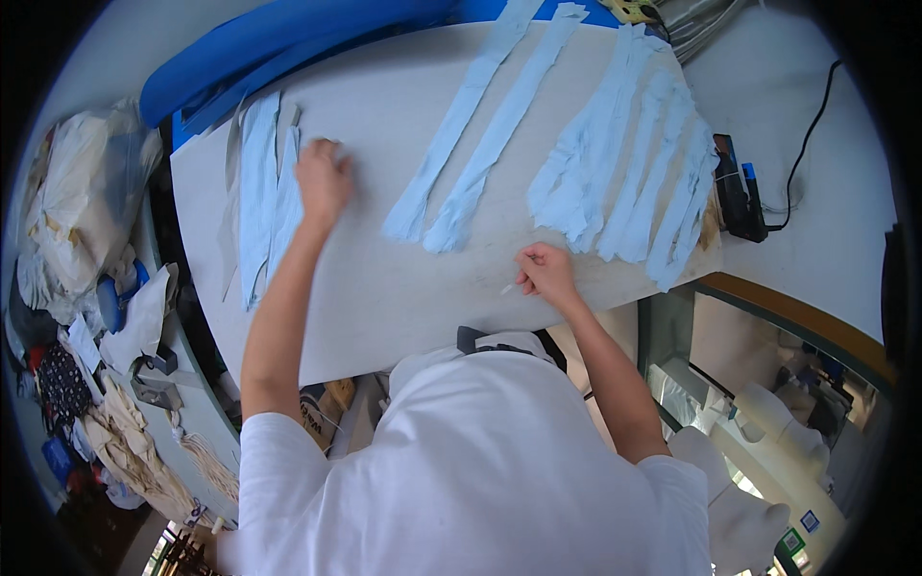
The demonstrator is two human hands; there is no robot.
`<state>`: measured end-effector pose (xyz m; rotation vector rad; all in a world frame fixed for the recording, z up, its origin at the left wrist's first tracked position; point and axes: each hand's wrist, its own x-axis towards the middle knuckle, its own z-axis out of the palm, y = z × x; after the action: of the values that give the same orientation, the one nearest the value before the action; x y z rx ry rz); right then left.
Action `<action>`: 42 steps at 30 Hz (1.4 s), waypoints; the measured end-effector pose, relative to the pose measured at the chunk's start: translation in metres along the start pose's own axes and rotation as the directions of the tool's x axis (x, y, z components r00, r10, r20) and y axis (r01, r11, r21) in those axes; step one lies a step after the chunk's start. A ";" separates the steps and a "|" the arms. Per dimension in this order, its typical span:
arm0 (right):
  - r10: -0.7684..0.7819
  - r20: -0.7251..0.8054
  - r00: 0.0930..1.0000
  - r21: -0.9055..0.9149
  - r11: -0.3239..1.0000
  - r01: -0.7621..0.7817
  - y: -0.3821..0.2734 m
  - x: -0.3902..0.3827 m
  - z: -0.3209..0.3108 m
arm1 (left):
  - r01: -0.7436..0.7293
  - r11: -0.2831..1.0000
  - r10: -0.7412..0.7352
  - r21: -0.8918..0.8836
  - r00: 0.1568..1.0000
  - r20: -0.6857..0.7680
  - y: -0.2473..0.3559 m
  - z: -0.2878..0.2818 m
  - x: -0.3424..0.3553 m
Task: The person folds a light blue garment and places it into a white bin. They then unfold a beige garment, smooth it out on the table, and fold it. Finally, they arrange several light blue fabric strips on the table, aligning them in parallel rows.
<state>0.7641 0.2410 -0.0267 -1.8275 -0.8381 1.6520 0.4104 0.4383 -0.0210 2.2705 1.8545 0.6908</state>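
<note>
The right hand (545, 271) is closed around a small white piece, maybe chalk (506, 288), near the front edge of the pale table (384, 288). The left hand (323, 179) presses with bent fingers beside a pile of light blue fabric strips (261, 206). More blue strips (629, 163) lie fanned out farther right.

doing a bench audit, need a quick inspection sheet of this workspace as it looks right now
surface: pale worktable, bare in the middle
job's things: light blue fabric strips fanned at right, two long strips centre, a stack at left
clutter: bags and cloth heap left of the table
fingers: left hand pressing by the stack; right hand closed on a small white piece
cables: black cord to a dark device
surroundings: blue sheet beyond the table
</note>
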 end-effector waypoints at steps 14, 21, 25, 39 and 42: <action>-0.058 0.005 0.998 0.005 0.998 0.058 0.002 -0.002 -0.004 | 0.505 0.850 -0.428 -0.150 0.828 0.361 0.120 0.006 -0.056; -0.125 0.000 0.992 -0.037 0.991 0.125 0.004 -0.003 -0.007 | 0.438 0.884 -0.388 -0.165 0.883 0.265 0.106 0.008 -0.066; -0.153 0.016 0.988 -0.059 0.986 0.153 0.004 -0.008 -0.009 | 0.439 0.884 -0.413 -0.160 0.894 0.174 0.105 0.013 -0.077; -0.094 -0.016 0.995 0.110 0.989 0.096 0.032 -0.045 -0.056 | 0.172 0.967 -0.159 0.189 0.984 -0.085 0.159 -0.002 -0.090; -0.037 -0.120 0.992 0.198 0.978 0.060 0.045 -0.056 -0.082 | -0.087 0.995 0.086 -0.057 0.996 -0.027 0.209 0.022 -0.101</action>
<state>0.8467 0.1702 -0.0140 -1.7303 -0.6356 1.5247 0.5923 0.2962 0.0119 2.3276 1.7310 0.7782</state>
